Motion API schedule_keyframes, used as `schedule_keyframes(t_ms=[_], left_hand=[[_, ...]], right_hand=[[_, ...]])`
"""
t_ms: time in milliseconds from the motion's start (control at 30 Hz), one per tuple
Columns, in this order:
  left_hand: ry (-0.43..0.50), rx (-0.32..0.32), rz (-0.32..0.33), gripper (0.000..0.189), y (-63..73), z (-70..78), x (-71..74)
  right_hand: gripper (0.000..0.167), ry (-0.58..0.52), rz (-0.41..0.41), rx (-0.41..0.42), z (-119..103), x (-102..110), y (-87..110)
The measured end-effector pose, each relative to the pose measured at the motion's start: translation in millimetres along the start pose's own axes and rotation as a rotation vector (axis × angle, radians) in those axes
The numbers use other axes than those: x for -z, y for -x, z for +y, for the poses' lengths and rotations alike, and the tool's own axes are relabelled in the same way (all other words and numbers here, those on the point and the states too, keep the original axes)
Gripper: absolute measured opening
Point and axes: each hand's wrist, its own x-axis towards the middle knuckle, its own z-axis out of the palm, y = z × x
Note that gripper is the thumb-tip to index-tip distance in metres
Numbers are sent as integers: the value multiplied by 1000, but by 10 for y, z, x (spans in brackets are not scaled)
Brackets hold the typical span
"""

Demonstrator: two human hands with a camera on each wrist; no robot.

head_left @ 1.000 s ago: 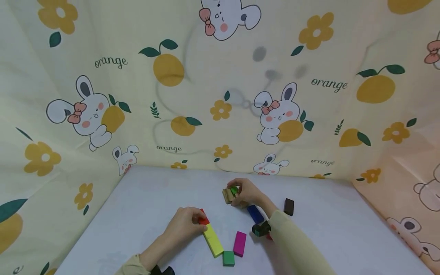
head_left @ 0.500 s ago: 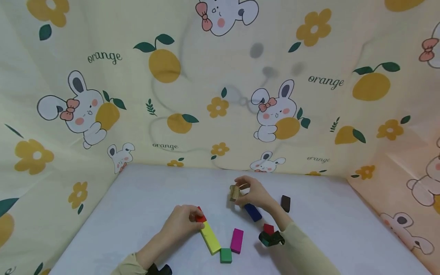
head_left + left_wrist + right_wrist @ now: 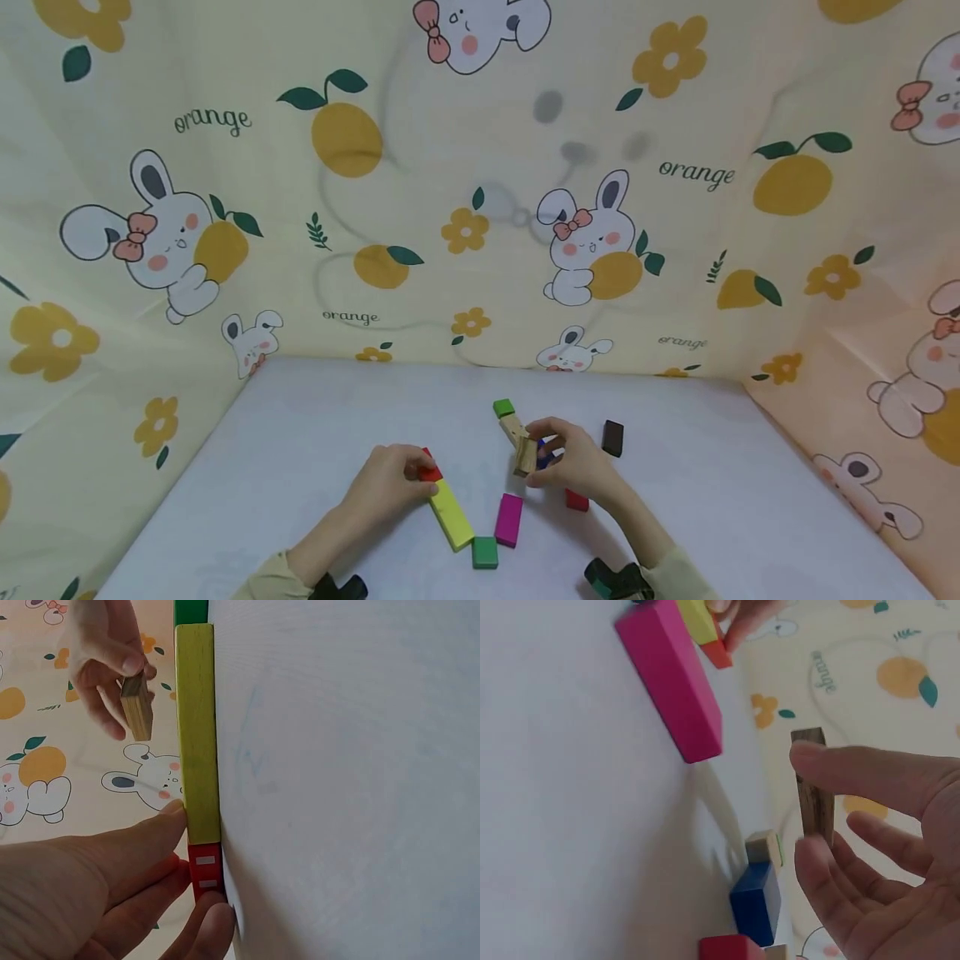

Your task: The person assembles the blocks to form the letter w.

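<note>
My left hand (image 3: 382, 485) pinches a small red block (image 3: 207, 871) on the table, at the far end of a long yellow block (image 3: 452, 515). A green block (image 3: 485, 552) touches the yellow one's near end, and a magenta block (image 3: 509, 520) slants away from the green one. My right hand (image 3: 576, 458) holds a brown wooden block (image 3: 817, 791) between thumb and fingertips, raised above the table. Behind that hand, a blue block (image 3: 755, 904) is partly hidden in the head view.
Beyond the right hand lie a pale wooden block (image 3: 513, 428) and a light green block (image 3: 503, 407). To the right are a dark brown block (image 3: 612, 438) and another red block (image 3: 577, 500). A printed cloth (image 3: 420, 208) rises behind the white table (image 3: 315, 408).
From the group of blocks at the back, my right hand has lifted the brown wooden block and brought it nearer to me. My left hand stays at the red block; the head view has shifted slightly.
</note>
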Motion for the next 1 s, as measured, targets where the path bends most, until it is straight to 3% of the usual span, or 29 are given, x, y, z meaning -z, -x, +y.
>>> schedule_keyframes(t_ms=[400, 633, 1000], left_hand=[[-13, -7, 3, 23, -29, 0, 7], [10, -17, -18, 24, -16, -12, 0], [1, -16, -3, 25, 3, 4, 10]], right_hand=[[65, -29, -55, 76, 109, -76, 55], [63, -22, -105, 48, 145, -96, 44], [61, -19, -131, 72, 106, -80, 34]])
